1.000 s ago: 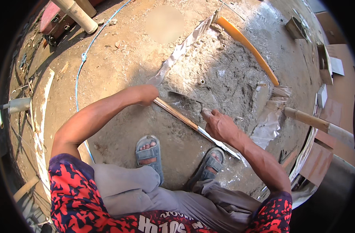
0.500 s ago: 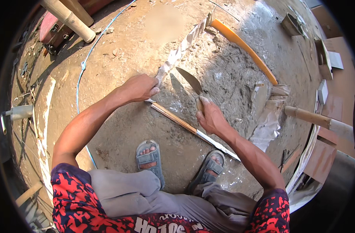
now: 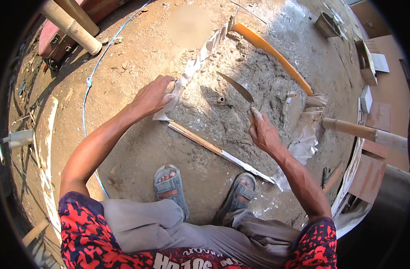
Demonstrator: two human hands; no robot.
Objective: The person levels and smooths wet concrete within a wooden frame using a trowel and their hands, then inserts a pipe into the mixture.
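Left hand [image 3: 154, 95] pinching crumpled plastic sheet [image 3: 194, 67] along wet mortar's [image 3: 263, 87] left edge; more sheet now shows below palm. Right hand [image 3: 264, 131] wrapped round handle of trowel [image 3: 237, 87], blade over mortar, shifted right, uncovering pipe stub [image 3: 221, 99]. Near side, wooden strip [image 3: 196, 140]; far right, orange strip [image 3: 276, 54].

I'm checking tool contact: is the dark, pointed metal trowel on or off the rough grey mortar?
Off, apparently: the right hand holds the trowel, whose shadow lies apart from it on the mortar.
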